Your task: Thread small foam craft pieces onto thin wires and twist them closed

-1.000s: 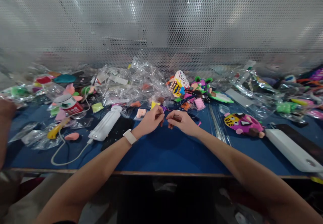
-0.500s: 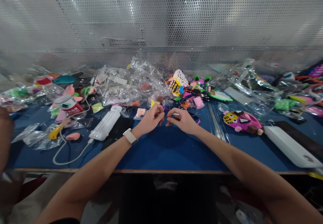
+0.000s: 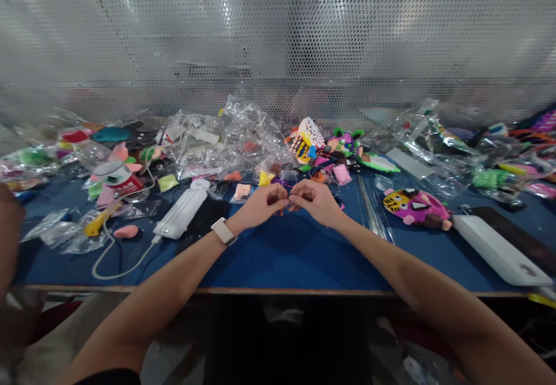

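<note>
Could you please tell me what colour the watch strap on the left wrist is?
The watch strap is white; the head view, the only one, shows it clearly.

A: That back screen (image 3: pixel 304 37) looks like perforated metal with a dull silver sheen, doesn't it?

B: Yes. The table top (image 3: pixel 278 257) is matt blue, with a wood-coloured edge strip.

A: And the heap of bags (image 3: pixel 226 142)?

B: Clear, crinkled, glossy plastic. The 2 white boxes (image 3: pixel 182 214) (image 3: pixel 499 252) look like smooth plastic. The pink tiger face (image 3: pixel 414 206) looks like soft matt felt or foam.
</note>
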Motion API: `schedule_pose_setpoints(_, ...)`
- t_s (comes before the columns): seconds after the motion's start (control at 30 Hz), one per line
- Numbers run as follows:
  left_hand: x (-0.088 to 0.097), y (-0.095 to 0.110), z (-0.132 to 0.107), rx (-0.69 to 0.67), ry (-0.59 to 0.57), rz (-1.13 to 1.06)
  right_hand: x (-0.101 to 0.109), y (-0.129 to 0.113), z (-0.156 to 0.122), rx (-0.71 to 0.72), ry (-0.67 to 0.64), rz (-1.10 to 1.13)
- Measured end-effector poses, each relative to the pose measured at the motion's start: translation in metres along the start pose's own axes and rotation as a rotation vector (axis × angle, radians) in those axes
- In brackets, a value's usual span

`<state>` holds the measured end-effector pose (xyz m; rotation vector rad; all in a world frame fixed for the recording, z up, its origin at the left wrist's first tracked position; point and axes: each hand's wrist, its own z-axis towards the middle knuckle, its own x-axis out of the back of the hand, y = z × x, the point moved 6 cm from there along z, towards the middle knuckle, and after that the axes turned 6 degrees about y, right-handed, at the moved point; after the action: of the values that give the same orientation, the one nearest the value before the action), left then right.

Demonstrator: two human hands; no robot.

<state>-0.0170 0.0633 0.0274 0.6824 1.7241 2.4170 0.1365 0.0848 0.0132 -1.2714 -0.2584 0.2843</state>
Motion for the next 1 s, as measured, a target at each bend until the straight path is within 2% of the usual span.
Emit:
schedule_pose_setpoints(0.5, 0.000, -0.010, 0.000, 0.002, 0.011, -0.026, 0.005, 0.004, 0.001, 0.031, 0.138, 0.001)
schedule_pose_setpoints(0.63, 0.001, -0.005, 0.000, -0.021, 0.080, 0.056, 0.006, 0.002, 0.001, 0.008, 0.135, 0.028)
schedule_pose_setpoints(0.73, 0.005, 0.001, 0.000, -0.051, 0.145, 0.105, 0.009, 0.006, 0.002, -0.047, 0.152, 0.091)
schedule_pose_setpoints(0.87, 0.009, 0.004, 0.001, -0.046, 0.172, 0.069, 0.010, 0.013, 0.003, -0.145, 0.162, 0.234)
schedule_pose_setpoints(1.0, 0.014, 0.003, 0.001, -0.059, 0.226, 0.050, 0.007, 0.014, 0.004, -0.179, 0.125, 0.357)
